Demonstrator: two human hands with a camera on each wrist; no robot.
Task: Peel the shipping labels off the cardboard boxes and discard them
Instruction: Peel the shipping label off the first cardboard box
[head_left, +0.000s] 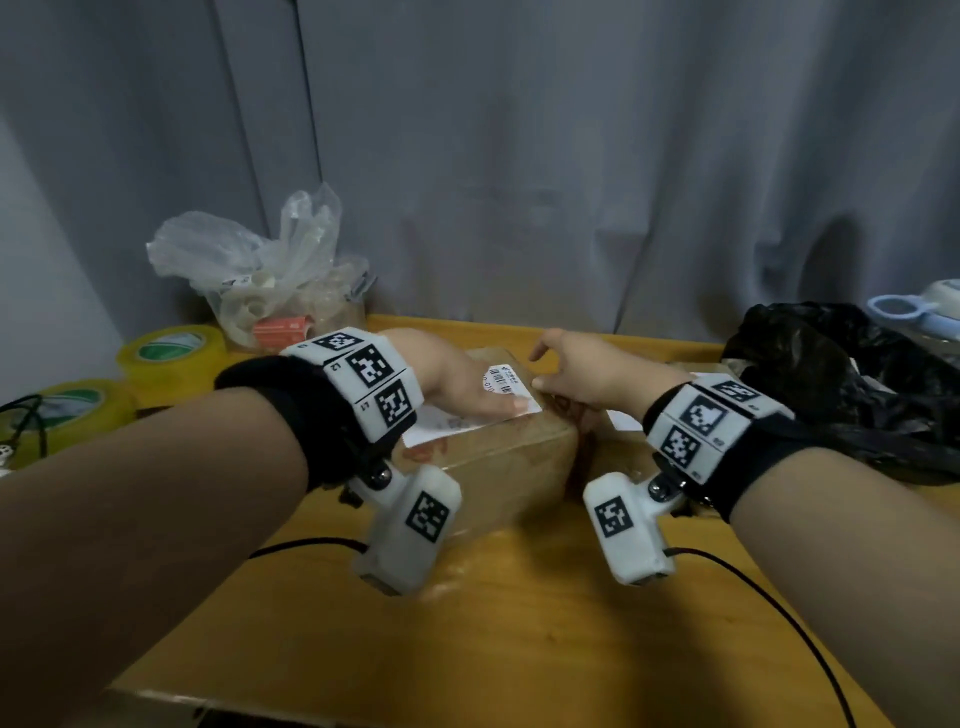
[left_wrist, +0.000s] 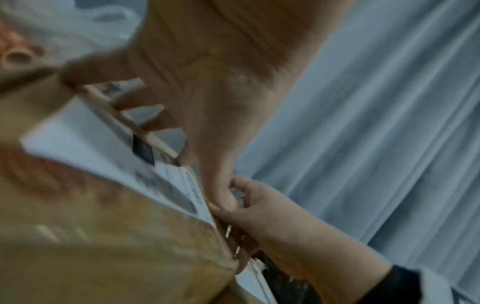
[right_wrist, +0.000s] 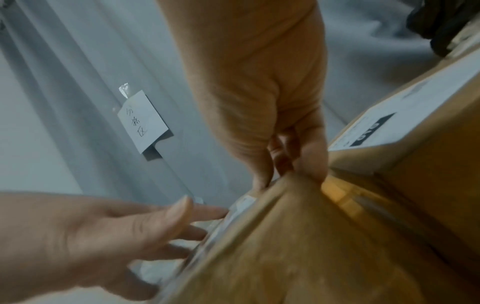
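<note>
Cardboard is what we see in the middle of the head view: a brown box (head_left: 498, 447) sits on the yellow desk (head_left: 519, 623). A white shipping label (head_left: 511, 387) is stuck on top of the box. Our left hand (head_left: 457, 379) lies flat on the label with straight fingers, so its grip is loose and holds nothing. Our right hand (head_left: 587, 374) is at the right top edge of the box, and its thumb and fingers seem to pinch the corner of the label. Right of the box lies a black plastic bag (head_left: 841, 379). Left of the box we see two rolls of tape (head_left: 171, 353) and a clear bag (head_left: 260, 265) full of small stuff. Behind the box hangs a grey curtain (head_left: 571, 156).

From the left wrist view, it is blurry. The left hand (left_wrist: 207, 92) spreads its fingers on top of the box (left_wrist: 103, 246), on the label (left_wrist: 103, 148). The right hand (left_wrist: 259, 209) nips the label's corner at the box edge.

From the right wrist view, the right hand (right_wrist: 272, 102) pinches at the top corner of the box (right_wrist: 311, 246). The left hand (right_wrist: 103, 236) rests open on the box top. A second box (right_wrist: 428, 164) with its own label (right_wrist: 405, 115) stands just right of the first box. A small paper note (right_wrist: 142, 121) is taped to the curtain (right_wrist: 64, 102) behind.
</note>
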